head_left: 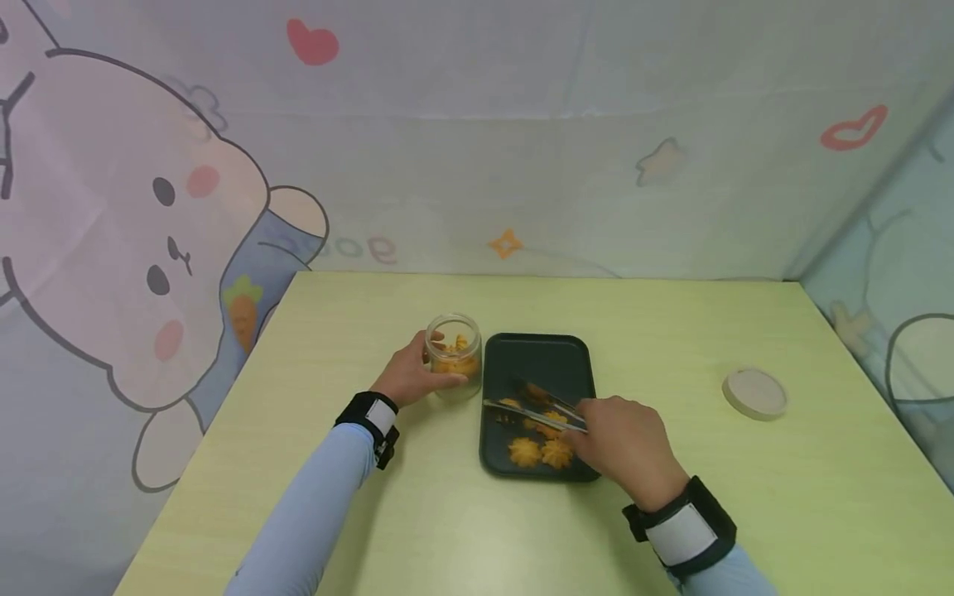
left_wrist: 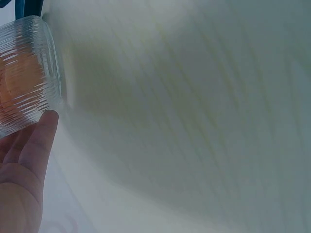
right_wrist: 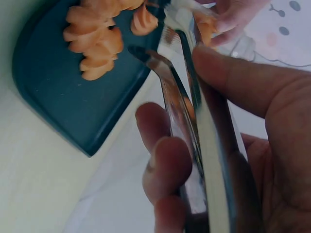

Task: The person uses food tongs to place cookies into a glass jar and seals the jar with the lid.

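Note:
A ribbed glass jar (head_left: 464,382) with orange-yellow cookies inside stands without a lid, left of a dark tray (head_left: 537,354). My left hand (head_left: 419,372) grips the jar from its left side, thumb in front and fingers behind. Several flower-shaped piped cookies (head_left: 525,452) lie on the near part of the tray. Metal tongs (right_wrist: 211,160) are held in my right hand (head_left: 624,443), thumb on one arm and fingers on the other. The tongs reach leftward over the tray with their tips spread, and nothing shows between them.
A round pale lid (head_left: 756,394) lies on the light wooden table (head_left: 671,331), to the right of the tray. Behind the table hangs a cloth backdrop (head_left: 477,182) printed with a cartoon rabbit. Crumbs dot the tray near the cookies.

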The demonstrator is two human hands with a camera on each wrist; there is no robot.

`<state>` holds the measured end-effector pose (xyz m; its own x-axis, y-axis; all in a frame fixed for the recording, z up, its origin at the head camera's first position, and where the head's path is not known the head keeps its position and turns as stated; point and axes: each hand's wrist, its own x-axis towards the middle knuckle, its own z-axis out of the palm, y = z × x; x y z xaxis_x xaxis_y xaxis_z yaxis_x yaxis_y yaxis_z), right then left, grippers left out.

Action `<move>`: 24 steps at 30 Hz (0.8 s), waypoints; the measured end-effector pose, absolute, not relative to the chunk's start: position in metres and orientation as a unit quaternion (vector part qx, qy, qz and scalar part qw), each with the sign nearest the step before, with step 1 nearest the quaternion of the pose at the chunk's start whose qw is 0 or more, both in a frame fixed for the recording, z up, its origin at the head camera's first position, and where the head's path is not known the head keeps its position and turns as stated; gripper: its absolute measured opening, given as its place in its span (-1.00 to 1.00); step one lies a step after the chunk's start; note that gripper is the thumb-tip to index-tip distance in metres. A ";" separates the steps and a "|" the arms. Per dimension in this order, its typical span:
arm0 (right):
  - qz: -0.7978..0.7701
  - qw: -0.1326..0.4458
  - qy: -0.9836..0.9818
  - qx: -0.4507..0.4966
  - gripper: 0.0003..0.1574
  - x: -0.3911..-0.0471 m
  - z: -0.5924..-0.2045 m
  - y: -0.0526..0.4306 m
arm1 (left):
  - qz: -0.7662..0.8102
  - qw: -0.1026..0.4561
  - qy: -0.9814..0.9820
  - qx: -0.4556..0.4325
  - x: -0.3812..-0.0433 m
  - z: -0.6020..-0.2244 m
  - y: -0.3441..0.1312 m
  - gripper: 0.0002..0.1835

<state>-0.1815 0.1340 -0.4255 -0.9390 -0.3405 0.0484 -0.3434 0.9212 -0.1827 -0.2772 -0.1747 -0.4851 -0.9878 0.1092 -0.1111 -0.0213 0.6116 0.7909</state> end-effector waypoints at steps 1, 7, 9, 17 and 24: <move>0.098 0.014 -0.981 0.168 -0.65 -0.183 -0.427 0.135 | 0.440 0.073 0.895 0.024 -0.278 -0.485 -0.175 -0.03; 0.113 0.011 -0.982 0.152 -0.64 -0.187 -0.431 0.137 | 0.437 0.070 0.896 0.028 -0.280 -0.486 -0.175 -0.02; 0.115 0.010 -0.981 0.156 -0.65 -0.186 -0.431 0.136 | 0.437 0.067 0.896 0.031 -0.281 -0.486 -0.175 -0.02; 0.109 0.035 -0.980 0.160 -0.67 -0.186 -0.434 0.132 | 0.436 0.064 0.898 0.025 -0.280 -0.487 -0.175 -0.04; 0.117 0.035 -0.980 0.158 -0.71 -0.184 -0.437 0.131 | 0.439 0.062 0.896 0.024 -0.277 -0.489 -0.174 -0.07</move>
<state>-0.1843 0.1309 -0.4369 -0.9478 -0.3011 0.1047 -0.3173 0.9229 -0.2179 -0.2770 -0.1743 -0.4890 -0.9912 0.0967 -0.0900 -0.0118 0.6132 0.7898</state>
